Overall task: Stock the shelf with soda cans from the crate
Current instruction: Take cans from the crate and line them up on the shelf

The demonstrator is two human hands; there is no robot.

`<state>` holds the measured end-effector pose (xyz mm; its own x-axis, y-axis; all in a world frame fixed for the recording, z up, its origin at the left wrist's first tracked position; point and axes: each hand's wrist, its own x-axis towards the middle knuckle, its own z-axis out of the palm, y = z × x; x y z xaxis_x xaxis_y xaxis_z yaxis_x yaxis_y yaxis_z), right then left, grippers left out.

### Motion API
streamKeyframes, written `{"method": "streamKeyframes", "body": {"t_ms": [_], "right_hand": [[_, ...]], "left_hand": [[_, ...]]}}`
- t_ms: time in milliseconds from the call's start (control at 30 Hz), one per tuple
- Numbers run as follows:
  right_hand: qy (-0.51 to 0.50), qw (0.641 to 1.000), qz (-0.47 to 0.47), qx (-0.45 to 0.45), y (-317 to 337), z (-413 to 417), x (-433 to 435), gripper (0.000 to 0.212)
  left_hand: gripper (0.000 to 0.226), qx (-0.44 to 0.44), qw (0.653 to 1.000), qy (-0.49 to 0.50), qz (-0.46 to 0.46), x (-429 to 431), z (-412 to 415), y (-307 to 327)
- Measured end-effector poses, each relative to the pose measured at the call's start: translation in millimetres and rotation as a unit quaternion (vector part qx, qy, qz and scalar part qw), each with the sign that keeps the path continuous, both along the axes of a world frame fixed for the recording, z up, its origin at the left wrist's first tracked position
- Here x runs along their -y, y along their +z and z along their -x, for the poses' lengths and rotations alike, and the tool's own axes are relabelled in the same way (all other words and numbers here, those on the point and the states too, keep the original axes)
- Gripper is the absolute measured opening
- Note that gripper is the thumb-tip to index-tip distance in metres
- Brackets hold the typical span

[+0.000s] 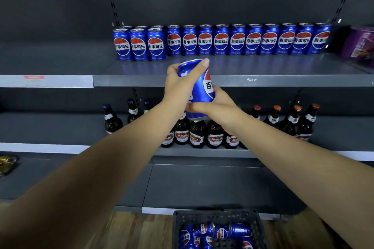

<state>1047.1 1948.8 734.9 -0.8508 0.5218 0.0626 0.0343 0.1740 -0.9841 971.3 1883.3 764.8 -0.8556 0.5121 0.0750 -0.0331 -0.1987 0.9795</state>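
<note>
My left hand is wrapped round the upper half of a blue aluminium soda can with a red, white and blue roundel, with one finger lying across the body up to the rim. My right hand is curled round the lower half of the same can, thumb across the front just above the base. Both hands are clamped on it. The can is tilted, its top leaning to the left, and it is in the air in front of the lip of the dark grey metal shelf, not resting on the board.

Behind it, at the back of that shelf, stands a long upright row of matching blue cans, labels facing me. At the row's left end three more cans stand just in front of it. A purple printed pack sits at the far right of the shelf, near the last can.

On the shelf below, brown glass bottles with red labels stand in a group under my hands, with others spread to either side.

At the bottom edge, the black plastic lattice crate rests on the wood-grain floor, and several blue cans lie on their sides inside it.
</note>
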Motion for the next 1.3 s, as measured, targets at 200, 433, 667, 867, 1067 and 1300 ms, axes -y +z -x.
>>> {"method": "streamKeyframes", "body": {"t_ms": [200,433,667,867,1067,1300], "right_hand": [[-0.071,0.996,-0.055,-0.016,-3.4,-3.7,-6.4,0.062],[0.103,0.993,0.061,0.024,7.7,-22.5,-38.7,0.063],[0.144,0.99,0.001,0.008,8.5,-29.6,-46.3,0.037],[0.188,0.98,0.019,0.068,7.2,-8.7,-51.2,0.054],[0.142,0.986,-0.064,0.065,9.9,25.0,-52.2,0.047],[0.147,0.984,-0.064,0.071,28.5,85.5,-58.8,0.021]], "left_hand": [[0.059,-0.018,0.999,0.036,-0.005,-15.1,-13.1,-3.2],[0.053,0.026,0.998,-0.034,-0.041,-17.3,-5.5,6.1],[0.051,0.066,0.988,-0.127,-0.061,-16.0,-8.0,8.6],[0.04,0.072,0.986,-0.145,-0.035,-10.1,11.5,10.7],[0.033,0.069,0.984,-0.153,-0.051,-10.7,48.7,3.1],[0.022,0.014,0.983,-0.182,-0.021,-15.8,105.5,22.7]]}}
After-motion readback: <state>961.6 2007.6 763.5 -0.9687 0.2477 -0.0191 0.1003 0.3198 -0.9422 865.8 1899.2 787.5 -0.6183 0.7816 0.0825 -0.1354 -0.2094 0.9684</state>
